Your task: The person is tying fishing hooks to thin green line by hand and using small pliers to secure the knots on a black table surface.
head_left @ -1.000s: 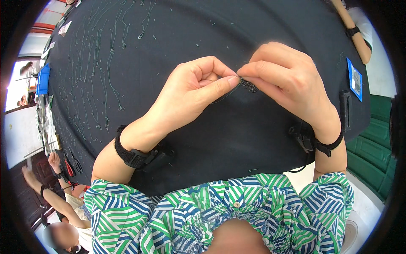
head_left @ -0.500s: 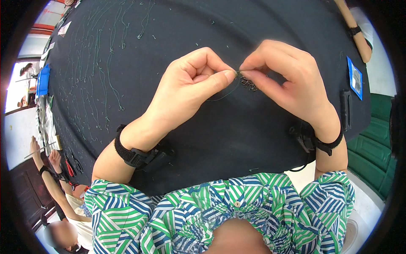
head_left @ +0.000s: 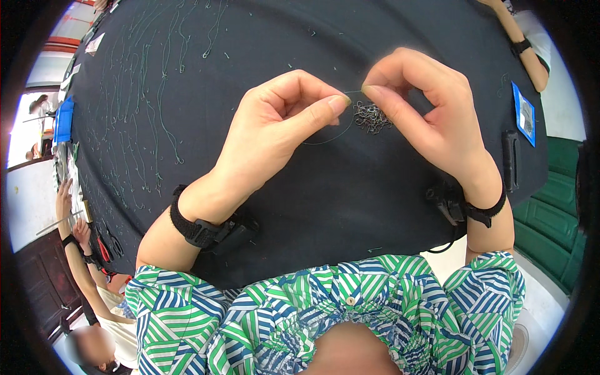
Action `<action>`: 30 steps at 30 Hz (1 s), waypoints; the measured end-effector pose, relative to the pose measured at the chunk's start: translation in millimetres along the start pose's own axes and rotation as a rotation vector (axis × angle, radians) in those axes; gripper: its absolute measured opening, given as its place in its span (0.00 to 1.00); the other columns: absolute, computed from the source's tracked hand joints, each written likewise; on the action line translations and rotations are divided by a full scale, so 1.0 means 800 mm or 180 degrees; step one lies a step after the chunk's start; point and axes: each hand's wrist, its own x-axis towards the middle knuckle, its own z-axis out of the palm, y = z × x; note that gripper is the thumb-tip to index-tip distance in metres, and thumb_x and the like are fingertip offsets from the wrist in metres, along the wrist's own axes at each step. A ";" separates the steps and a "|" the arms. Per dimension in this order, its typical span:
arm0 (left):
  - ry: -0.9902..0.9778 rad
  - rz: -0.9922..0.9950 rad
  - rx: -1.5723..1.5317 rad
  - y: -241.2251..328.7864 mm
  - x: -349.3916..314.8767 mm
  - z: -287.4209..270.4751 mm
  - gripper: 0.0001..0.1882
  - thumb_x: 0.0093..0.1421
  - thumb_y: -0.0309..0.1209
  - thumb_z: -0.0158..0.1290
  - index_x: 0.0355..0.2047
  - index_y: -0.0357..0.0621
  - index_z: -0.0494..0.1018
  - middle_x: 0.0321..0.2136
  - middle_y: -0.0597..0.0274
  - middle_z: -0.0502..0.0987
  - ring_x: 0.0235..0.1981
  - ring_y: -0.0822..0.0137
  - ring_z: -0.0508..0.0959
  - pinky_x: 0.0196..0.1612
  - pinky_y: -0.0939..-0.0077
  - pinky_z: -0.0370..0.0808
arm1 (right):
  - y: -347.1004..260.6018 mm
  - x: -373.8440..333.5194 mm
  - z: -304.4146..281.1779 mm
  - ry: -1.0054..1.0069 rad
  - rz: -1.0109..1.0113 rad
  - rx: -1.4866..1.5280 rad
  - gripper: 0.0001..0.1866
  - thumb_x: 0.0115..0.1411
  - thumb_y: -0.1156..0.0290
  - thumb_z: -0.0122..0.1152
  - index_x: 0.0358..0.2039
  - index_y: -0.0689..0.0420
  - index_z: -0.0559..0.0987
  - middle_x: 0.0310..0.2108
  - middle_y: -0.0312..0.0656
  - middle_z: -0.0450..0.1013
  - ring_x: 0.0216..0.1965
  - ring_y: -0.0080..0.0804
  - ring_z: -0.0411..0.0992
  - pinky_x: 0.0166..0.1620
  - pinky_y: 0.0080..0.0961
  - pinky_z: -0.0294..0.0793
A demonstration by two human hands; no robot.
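A thin green line [head_left: 334, 139] loops below my left hand [head_left: 284, 122], whose thumb and forefinger are pinched on it. A short stretch of the same line runs across to my right hand [head_left: 425, 103], also pinched shut on it. Whether a small hook is hidden in the left fingertips I cannot tell. On the black cloth just under the gap between my hands lies a heap of small dark metal hooks [head_left: 373, 119], partly covered by my right thumb.
Many green lines with small hooks [head_left: 164, 112] lie spread over the black cloth [head_left: 312, 206] at the left. A blue packet [head_left: 525, 114] and a black oblong object [head_left: 511, 161] are at the right. Red-handled pliers [head_left: 103, 249] lie at the left edge. Other people's arms [head_left: 528, 59] reach in at both sides.
My right hand has moved up and slightly right, away from my left, drawing the line out between them. More of the hook heap shows. At the left, another person's hand has risen.
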 end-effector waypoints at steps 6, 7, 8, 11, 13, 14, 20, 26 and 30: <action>-0.0118 0.0041 -0.0097 -0.005 -0.001 -0.001 0.08 0.63 0.33 0.55 0.39 0.42 0.77 0.31 0.67 0.80 0.30 0.83 0.74 0.31 0.89 0.65 | 0.000 0.000 0.001 -0.0074 0.0076 0.0079 0.01 0.55 0.81 0.59 0.29 0.64 0.77 0.25 0.38 0.72 0.25 0.23 0.70 0.29 0.17 0.68; -0.0121 0.0040 -0.0100 -0.007 0.000 -0.001 0.08 0.63 0.33 0.55 0.39 0.42 0.77 0.31 0.67 0.80 0.30 0.83 0.74 0.31 0.89 0.65 | 0.000 -0.001 0.001 -0.0084 0.0068 0.0086 0.01 0.55 0.81 0.60 0.29 0.64 0.77 0.25 0.38 0.72 0.25 0.23 0.70 0.29 0.17 0.68; -0.0111 0.0051 -0.0108 -0.009 0.000 0.000 0.09 0.63 0.32 0.55 0.40 0.42 0.77 0.31 0.67 0.80 0.30 0.83 0.74 0.31 0.90 0.65 | 0.001 -0.001 0.002 -0.0094 0.0060 0.0093 0.01 0.55 0.81 0.60 0.29 0.64 0.77 0.25 0.38 0.73 0.25 0.23 0.70 0.29 0.17 0.68; -0.0111 -0.0010 -0.0085 -0.003 -0.001 -0.001 0.09 0.63 0.32 0.55 0.40 0.41 0.77 0.31 0.66 0.80 0.30 0.84 0.73 0.30 0.91 0.64 | 0.000 0.000 0.000 -0.0176 0.0086 0.0083 0.01 0.55 0.81 0.60 0.29 0.64 0.77 0.25 0.38 0.73 0.25 0.23 0.71 0.28 0.18 0.68; -0.0132 -0.0079 -0.0063 -0.002 -0.001 -0.001 0.09 0.63 0.32 0.55 0.40 0.41 0.77 0.31 0.66 0.80 0.30 0.84 0.73 0.29 0.91 0.64 | 0.001 -0.001 0.001 -0.0177 0.0062 0.0071 0.01 0.55 0.81 0.60 0.29 0.63 0.77 0.25 0.38 0.73 0.25 0.23 0.71 0.28 0.18 0.68; -0.0134 -0.0079 -0.0053 -0.002 0.000 -0.001 0.09 0.63 0.32 0.55 0.40 0.41 0.77 0.31 0.66 0.80 0.29 0.85 0.73 0.29 0.92 0.63 | 0.001 -0.001 0.002 -0.0179 0.0038 0.0060 0.01 0.55 0.81 0.60 0.29 0.63 0.77 0.25 0.38 0.73 0.25 0.23 0.71 0.28 0.18 0.69; -0.0124 -0.0121 -0.0011 -0.001 0.000 0.000 0.09 0.63 0.32 0.55 0.40 0.42 0.77 0.31 0.67 0.80 0.28 0.86 0.72 0.27 0.92 0.62 | 0.001 0.000 0.001 -0.0254 0.0077 -0.0016 0.02 0.54 0.81 0.60 0.29 0.64 0.77 0.25 0.39 0.73 0.25 0.24 0.72 0.28 0.19 0.69; -0.0132 -0.0141 0.0002 0.001 -0.001 -0.001 0.09 0.63 0.33 0.55 0.40 0.42 0.77 0.30 0.67 0.80 0.27 0.87 0.71 0.26 0.92 0.61 | 0.001 0.000 0.001 -0.0305 -0.0012 -0.0006 0.02 0.54 0.82 0.60 0.29 0.63 0.77 0.25 0.39 0.72 0.25 0.25 0.72 0.28 0.19 0.69; -0.0140 -0.0114 0.0012 -0.001 0.000 0.000 0.09 0.63 0.33 0.55 0.40 0.42 0.77 0.30 0.68 0.80 0.26 0.87 0.70 0.26 0.92 0.60 | 0.005 0.000 0.004 -0.0176 -0.0119 0.0014 0.04 0.55 0.76 0.61 0.29 0.62 0.76 0.23 0.41 0.71 0.22 0.27 0.72 0.25 0.20 0.68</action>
